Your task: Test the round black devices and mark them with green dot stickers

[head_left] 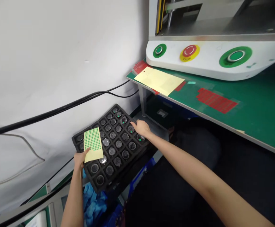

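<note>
A black compartment tray [115, 150] tilts in front of me, with round watch-like parts [112, 151] sitting in its cells. Small green dots mark several of the parts along the far right side. My left hand [81, 156] is closed at the tray's left edge, its thumb pressing a pale yellow sheet of green dot stickers [93, 143] over the cells. Some cells are hidden beneath the sheet. At the opposite edge, my right hand [142, 128] is closed on the tray with the thumb on top; its other fingers are mostly out of sight.
A green worktop [258, 104] to the right carries a blank yellow sheet [161, 80] and red sticker strips [216, 100]. Behind stands a machine panel [210, 64] with two green buttons and a red stop button. Black cables [64, 108] run along the wall; blue cloth-like material [93, 201] lies below.
</note>
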`<state>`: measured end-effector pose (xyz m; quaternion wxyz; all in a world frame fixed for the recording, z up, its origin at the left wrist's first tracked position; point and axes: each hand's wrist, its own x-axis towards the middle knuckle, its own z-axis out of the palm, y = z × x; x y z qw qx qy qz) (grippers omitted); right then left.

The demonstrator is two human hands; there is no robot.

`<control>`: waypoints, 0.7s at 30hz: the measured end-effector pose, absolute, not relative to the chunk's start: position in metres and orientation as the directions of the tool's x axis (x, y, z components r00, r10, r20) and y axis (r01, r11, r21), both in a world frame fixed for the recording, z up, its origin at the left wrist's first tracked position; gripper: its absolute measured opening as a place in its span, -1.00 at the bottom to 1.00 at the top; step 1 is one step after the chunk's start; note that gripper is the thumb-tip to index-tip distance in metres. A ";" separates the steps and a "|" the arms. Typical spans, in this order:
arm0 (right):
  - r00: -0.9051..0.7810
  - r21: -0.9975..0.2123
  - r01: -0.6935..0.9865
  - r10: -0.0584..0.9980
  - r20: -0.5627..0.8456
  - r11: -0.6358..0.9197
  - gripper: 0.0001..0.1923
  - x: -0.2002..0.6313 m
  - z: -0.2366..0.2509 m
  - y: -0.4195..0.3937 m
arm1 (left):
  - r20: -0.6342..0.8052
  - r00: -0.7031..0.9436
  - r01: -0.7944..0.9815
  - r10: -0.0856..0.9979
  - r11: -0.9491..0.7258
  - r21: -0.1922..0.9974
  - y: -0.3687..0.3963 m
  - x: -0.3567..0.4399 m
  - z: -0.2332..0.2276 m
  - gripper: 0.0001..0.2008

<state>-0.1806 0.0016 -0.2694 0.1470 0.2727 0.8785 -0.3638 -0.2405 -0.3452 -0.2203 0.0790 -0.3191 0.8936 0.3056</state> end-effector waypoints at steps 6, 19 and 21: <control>-0.773 -0.566 0.626 0.523 -0.359 0.537 -0.53 -0.129 -0.216 0.020 | -0.282 -0.853 -0.508 -0.440 0.571 0.645 -0.331 -0.248 -0.188 -0.57; -0.259 -0.660 0.751 0.930 -0.262 0.023 -0.62 0.092 -0.160 -0.046 | -0.475 -0.865 -0.178 0.161 0.786 0.591 -0.190 -0.248 -0.131 -0.64; -0.156 -0.704 0.707 0.957 -0.244 -0.064 -0.56 0.114 -0.167 -0.057 | -0.482 -0.843 -0.109 0.237 0.803 0.586 -0.162 -0.237 -0.132 -0.67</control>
